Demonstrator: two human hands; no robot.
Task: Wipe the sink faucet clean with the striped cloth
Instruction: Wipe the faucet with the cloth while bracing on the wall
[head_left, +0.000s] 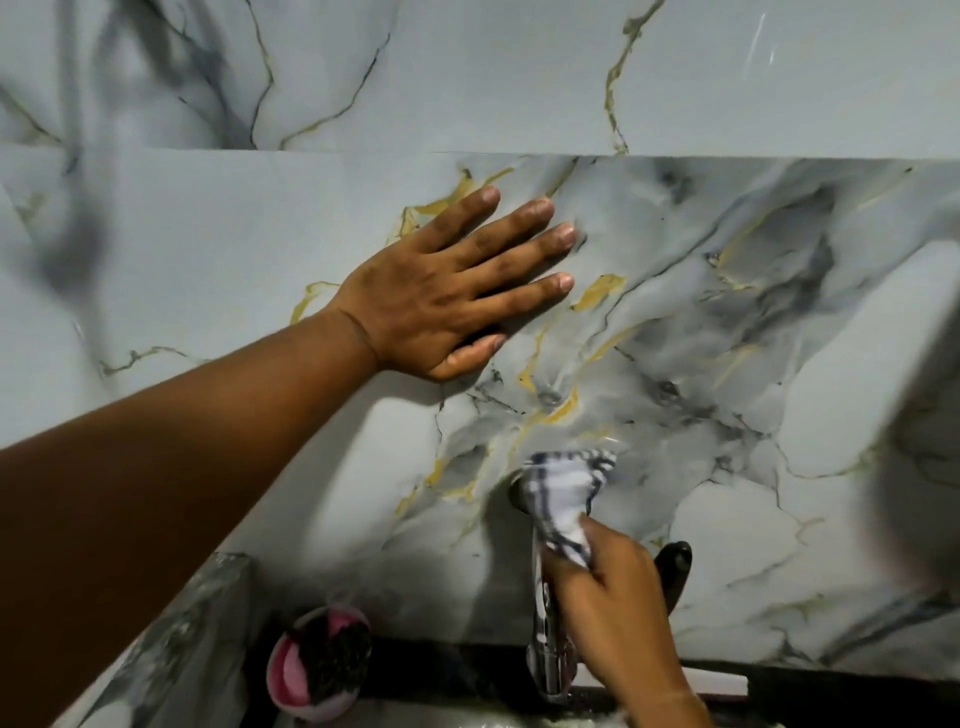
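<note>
A chrome faucet (549, 649) juts out from the marble-patterned wall low in the middle of the head view, its spout pointing down toward the sink. My right hand (618, 608) grips a white cloth with dark blue stripes (563, 493) and presses it over the faucet's base where it meets the wall. The cloth hides the top of the faucet. My left hand (447, 291) lies flat against the wall tile above and to the left, fingers spread, holding nothing.
A pink bowl (291, 670) holding a dark scrubber hangs at the lower left of the faucet. A black lever or hook (675, 571) sticks out of the wall just right of my right hand. The dark sink edge (810, 691) runs along the bottom.
</note>
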